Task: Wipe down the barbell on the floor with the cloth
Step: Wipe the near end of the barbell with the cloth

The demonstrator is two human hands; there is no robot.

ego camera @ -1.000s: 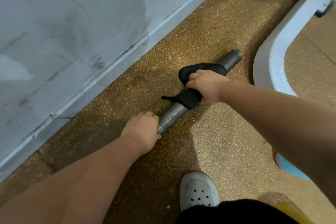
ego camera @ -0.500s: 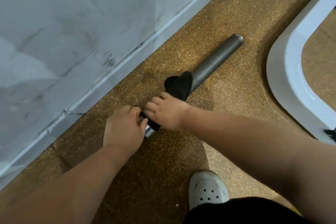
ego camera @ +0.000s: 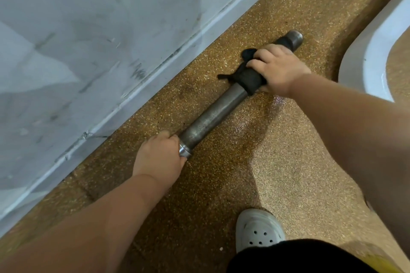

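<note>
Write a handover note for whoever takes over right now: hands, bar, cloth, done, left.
Left hand grips the near end of the barbell, which lies on the floor along the wall.
Right hand grips the black cloth wrapped round the bar near its far end.
Done: cannot tell how much is wiped.
Left: probably run the cloth along the bare middle stretch toward the left hand.

White perforated clog (ego camera: 259,229), black garment (ego camera: 288,256)

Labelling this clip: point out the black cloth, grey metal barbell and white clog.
black cloth (ego camera: 248,78), head view, wrapped part
grey metal barbell (ego camera: 213,115), head view, bare shaft
white clog (ego camera: 258,228), head view, toe
</note>
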